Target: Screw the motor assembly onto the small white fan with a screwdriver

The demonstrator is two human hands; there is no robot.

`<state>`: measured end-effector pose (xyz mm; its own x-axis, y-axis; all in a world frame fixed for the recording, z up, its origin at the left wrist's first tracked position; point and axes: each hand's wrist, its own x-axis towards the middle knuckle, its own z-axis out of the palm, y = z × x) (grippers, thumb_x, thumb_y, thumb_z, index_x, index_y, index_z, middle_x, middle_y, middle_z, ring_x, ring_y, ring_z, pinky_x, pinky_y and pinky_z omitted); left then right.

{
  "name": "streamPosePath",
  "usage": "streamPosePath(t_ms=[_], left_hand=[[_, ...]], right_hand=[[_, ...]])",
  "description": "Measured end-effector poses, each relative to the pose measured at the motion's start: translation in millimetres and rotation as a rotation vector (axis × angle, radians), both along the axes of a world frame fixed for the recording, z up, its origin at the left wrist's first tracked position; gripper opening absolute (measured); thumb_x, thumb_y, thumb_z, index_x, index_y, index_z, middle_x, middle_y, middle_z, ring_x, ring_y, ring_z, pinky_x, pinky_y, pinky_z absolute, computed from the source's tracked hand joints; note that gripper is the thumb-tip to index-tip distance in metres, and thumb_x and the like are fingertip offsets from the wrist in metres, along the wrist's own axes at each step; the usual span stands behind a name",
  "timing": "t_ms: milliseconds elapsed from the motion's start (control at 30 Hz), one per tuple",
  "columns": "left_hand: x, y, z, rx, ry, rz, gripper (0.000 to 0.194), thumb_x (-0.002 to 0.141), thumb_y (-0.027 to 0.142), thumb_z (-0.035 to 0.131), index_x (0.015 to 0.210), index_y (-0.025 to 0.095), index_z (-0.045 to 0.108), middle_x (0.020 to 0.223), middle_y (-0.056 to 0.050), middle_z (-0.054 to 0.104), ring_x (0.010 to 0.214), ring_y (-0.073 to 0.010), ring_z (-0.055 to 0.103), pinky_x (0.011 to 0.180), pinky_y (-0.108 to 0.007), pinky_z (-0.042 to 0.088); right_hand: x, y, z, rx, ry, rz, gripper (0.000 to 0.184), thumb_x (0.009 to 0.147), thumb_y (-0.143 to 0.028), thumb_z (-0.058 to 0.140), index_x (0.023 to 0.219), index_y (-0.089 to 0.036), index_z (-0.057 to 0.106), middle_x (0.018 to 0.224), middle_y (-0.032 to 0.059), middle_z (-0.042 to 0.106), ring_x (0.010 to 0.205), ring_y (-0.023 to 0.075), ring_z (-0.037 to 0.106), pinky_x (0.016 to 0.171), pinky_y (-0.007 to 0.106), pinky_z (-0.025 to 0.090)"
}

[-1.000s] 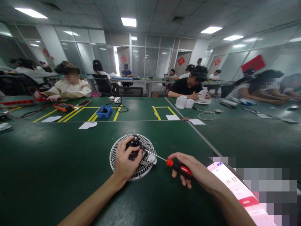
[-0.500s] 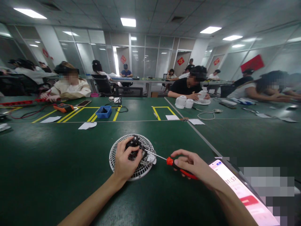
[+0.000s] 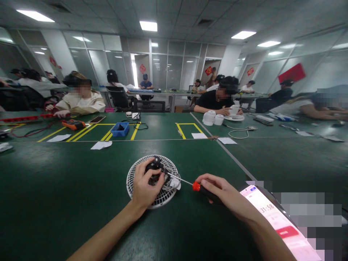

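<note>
A round white fan grille (image 3: pixel 132 188) lies flat on the green table, with a black motor assembly (image 3: pixel 152 165) and white wires on top of it. My left hand (image 3: pixel 145 185) is closed around the motor assembly, its thumb and fingers pinching near the right side. In my right hand (image 3: pixel 217 188) is a red and black screwdriver (image 3: pixel 202 189), held by the handle. Its thin metal shaft points left and its tip meets the motor assembly beside my left fingertips. Exactly what the tip touches is too small to make out.
A lit phone (image 3: pixel 274 217) lies by my right forearm. Farther off are a blue bin (image 3: pixel 120 129), an orange multimeter (image 3: pixel 73 125), paper slips (image 3: pixel 101 145) and white fan parts (image 3: pixel 209 118). Across the table a person in black (image 3: pixel 214 99) handles a white part.
My right fingers have shifted and rolled around the screwdriver handle, which has turned to show more black. The left hand and the motor assembly stay in place.
</note>
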<state>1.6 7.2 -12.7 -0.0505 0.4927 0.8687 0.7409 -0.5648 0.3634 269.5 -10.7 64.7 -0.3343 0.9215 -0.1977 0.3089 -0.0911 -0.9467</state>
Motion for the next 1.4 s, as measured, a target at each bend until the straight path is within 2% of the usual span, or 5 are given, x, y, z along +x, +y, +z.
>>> streamPosePath(t_ms=[133, 267, 700, 967, 1400], left_hand=[[0.2, -0.3, 0.3, -0.003, 0.000, 0.003, 0.009, 0.081, 0.020, 0.073, 0.088, 0.021, 0.068, 0.127, -0.008, 0.062, 0.116, -0.0255, 0.059, 0.100, -0.047, 0.048], [0.3, -1.0, 1.2, -0.013, 0.001, -0.001, 0.008, 0.082, 0.020, 0.073, 0.088, 0.021, 0.068, 0.127, -0.009, 0.062, 0.116, -0.0261, 0.059, 0.101, -0.049, 0.048], [-0.2, -0.6, 1.0, -0.023, -0.003, 0.001, 0.009, 0.081, 0.020, 0.073, 0.088, 0.021, 0.067, 0.127, -0.008, 0.061, 0.116, -0.0262, 0.059, 0.101, -0.049, 0.049], [-0.6, 0.3, -0.8, -0.019, 0.013, 0.012, 0.008, 0.082, 0.022, 0.072, 0.088, 0.021, 0.067, 0.125, -0.009, 0.062, 0.115, -0.0266, 0.059, 0.101, -0.050, 0.049], [0.1, -0.9, 0.6, -0.017, 0.014, 0.007, 0.009, 0.083, 0.021, 0.072, 0.089, 0.021, 0.067, 0.127, -0.009, 0.061, 0.116, -0.0265, 0.058, 0.101, -0.049, 0.048]], right_hand=[[-2.2, -0.8, -2.2, -0.174, 0.049, 0.032, 0.048, 0.088, -0.062, 0.055, 0.110, -0.020, 0.063, 0.077, 0.0038, 0.070, 0.054, 0.0132, 0.056, 0.041, 0.021, 0.039], [-1.3, -0.4, -1.6, -0.127, 0.029, 0.041, 0.046, 0.086, -0.058, 0.062, 0.110, -0.019, 0.063, 0.074, 0.0017, 0.069, 0.048, 0.0098, 0.051, 0.038, 0.018, 0.033], [2.0, 2.3, -1.5, 0.117, -0.052, 0.026, 0.044, 0.068, -0.044, 0.085, 0.101, -0.021, 0.069, 0.092, 0.0026, 0.069, 0.087, 0.0205, 0.063, 0.080, 0.033, 0.050], [-4.2, -0.8, -5.2, -0.186, 0.020, 0.004, 0.037, 0.090, -0.049, 0.051, 0.114, -0.023, 0.060, 0.071, 0.0018, 0.069, 0.048, 0.0126, 0.055, 0.037, 0.020, 0.037], [2.2, 1.8, -0.2, -0.116, -0.015, 0.002, 0.046, 0.080, -0.054, 0.068, 0.111, -0.021, 0.061, 0.079, 0.0020, 0.069, 0.055, 0.0121, 0.053, 0.043, 0.020, 0.035]])
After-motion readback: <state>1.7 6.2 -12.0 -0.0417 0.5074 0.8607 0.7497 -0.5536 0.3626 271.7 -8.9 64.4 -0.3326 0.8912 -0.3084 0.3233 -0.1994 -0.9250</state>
